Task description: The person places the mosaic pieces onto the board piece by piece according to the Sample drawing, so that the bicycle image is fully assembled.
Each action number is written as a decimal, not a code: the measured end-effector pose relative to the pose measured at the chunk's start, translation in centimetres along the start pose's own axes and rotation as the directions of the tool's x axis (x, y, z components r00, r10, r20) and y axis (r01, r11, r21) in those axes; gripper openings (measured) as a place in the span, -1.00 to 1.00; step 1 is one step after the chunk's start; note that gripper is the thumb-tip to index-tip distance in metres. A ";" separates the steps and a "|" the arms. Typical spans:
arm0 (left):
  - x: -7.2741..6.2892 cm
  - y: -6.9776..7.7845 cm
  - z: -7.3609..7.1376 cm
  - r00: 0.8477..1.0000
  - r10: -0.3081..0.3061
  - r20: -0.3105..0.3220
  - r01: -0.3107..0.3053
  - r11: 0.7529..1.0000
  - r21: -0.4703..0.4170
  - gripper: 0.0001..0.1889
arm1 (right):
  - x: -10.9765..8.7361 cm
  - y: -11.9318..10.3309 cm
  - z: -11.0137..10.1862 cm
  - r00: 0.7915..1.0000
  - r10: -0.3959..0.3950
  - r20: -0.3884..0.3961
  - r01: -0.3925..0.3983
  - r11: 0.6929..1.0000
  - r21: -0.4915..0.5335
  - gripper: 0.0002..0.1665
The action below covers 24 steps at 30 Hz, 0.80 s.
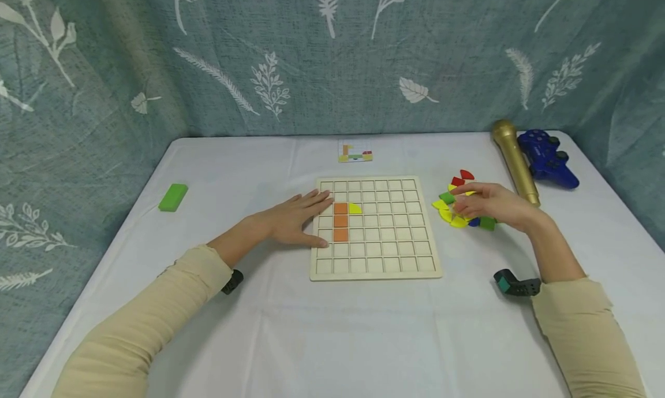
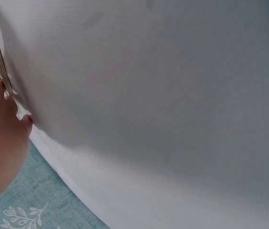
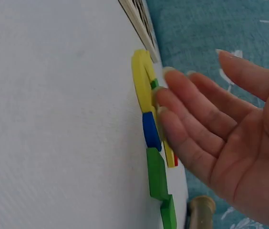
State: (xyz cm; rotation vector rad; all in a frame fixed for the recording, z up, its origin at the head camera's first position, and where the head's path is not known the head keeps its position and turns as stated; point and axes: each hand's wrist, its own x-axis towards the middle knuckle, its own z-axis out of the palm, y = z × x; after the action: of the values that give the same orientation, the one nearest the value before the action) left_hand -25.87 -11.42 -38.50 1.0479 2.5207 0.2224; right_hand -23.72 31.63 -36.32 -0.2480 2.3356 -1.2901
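Observation:
A pale wooden grid board [image 1: 389, 266] lies mid-table, holding a column of orange squares [image 1: 340, 222] and one yellow quarter-circle piece [image 1: 355, 208]. On its left edge rests my left hand [image 1: 293, 220], fingers spread. In the left wrist view, only part of that hand [image 2: 3, 138] shows. My right hand [image 1: 501, 204] is over a loose pile of flat pieces right of the board, its thumb apart from loosely bent fingers, holding nothing. Yellow pieces [image 3: 140, 81], a blue piece [image 3: 150, 130] and green pieces [image 3: 156, 174] lie beside those fingertips. Red pieces [image 1: 466, 174] lie at the pile's far end.
A small printed card [image 1: 355, 152] with a coloured grid pattern lies behind the board. A green block [image 1: 174, 197] is at the far left. At the back right are a gold microphone [image 1: 514, 161] and a blue game controller [image 1: 546, 158]. A leaf-patterned curtain [image 1: 363, 80] hangs behind the table.

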 end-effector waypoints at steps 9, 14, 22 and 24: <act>0.1 -0.1 0.1 1.000 -0.004 -0.002 0.004 1.000 -0.007 0.03 | -0.1 -0.2 0.0 1.000 0.008 0.014 -0.007 0.999 -0.054 -0.45; 0.1 -0.1 0.2 1.000 -0.008 -0.005 0.008 1.000 -0.005 0.03 | 0.0 -0.4 0.3 0.999 -0.028 0.022 0.031 0.988 -0.151 -0.46; 0.1 -0.1 0.2 1.000 -0.013 -0.009 0.013 1.000 -0.004 0.04 | 0.0 -0.3 0.8 0.989 -0.123 0.080 0.139 0.960 -0.244 -0.40; 0.1 -0.1 0.2 1.000 -0.012 -0.009 0.012 1.000 -0.007 0.03 | 0.0 -0.2 1.0 0.984 -0.155 0.092 0.174 0.949 -0.263 -0.37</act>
State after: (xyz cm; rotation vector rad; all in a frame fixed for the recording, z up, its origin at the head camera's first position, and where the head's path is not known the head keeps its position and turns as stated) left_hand -25.91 -11.37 -38.78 1.0309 2.5318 0.2326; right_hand -23.29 30.74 -36.62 -0.5774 2.4693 -1.0114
